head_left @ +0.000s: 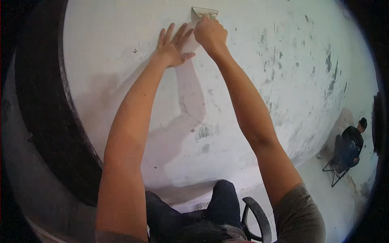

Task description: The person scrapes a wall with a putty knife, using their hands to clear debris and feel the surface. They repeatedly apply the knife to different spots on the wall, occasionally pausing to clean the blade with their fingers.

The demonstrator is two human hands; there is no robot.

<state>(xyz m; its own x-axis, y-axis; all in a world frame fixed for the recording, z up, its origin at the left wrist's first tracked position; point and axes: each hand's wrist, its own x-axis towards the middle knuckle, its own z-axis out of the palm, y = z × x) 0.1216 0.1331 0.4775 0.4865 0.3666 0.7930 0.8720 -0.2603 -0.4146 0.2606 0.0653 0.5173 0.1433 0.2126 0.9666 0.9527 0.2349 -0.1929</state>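
Observation:
My right hand is wrapped round the handle of a putty knife, raised high on a white wall. The knife's wide blade points upward and lies at the wall; pale residue shows on it. The handle is hidden inside my fist. Just left of it, my left hand rests flat on the wall with its fingers spread, holding nothing. Dark scuffs and small pits mark the wall, most densely toward the right.
A dark curved border runs down the wall's left side. Below me are my dark-trousered legs and a black chair armrest. At the far right a person in dark clothes sits on a folding chair.

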